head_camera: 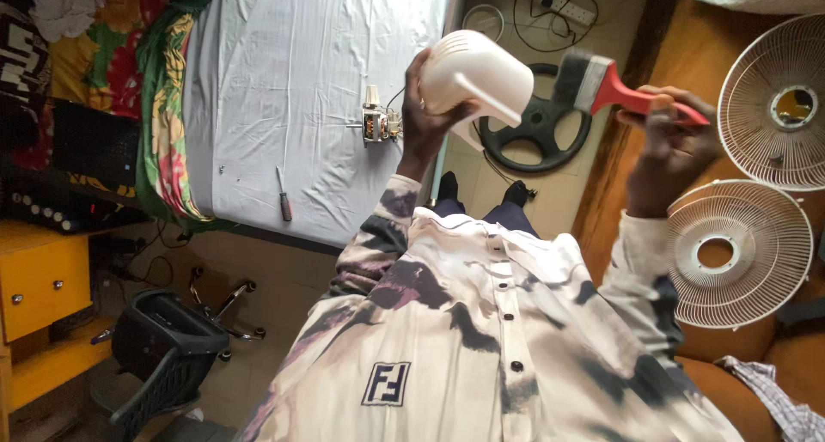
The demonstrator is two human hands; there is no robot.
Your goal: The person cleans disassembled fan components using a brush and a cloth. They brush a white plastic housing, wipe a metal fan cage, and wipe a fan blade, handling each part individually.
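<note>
Cream long-sleeved shirt [481, 322], dark blotches, dark buttons, square chest emblem; dark trousers [507, 214].

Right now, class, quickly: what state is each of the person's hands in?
Left hand: closed on the cream plastic fan housing.
Right hand: closed on the red-handled paintbrush.

left hand [425, 115] — raised, fingers clamped | right hand [675, 133] — raised, fingers curled closed | arms bent, apart
</note>
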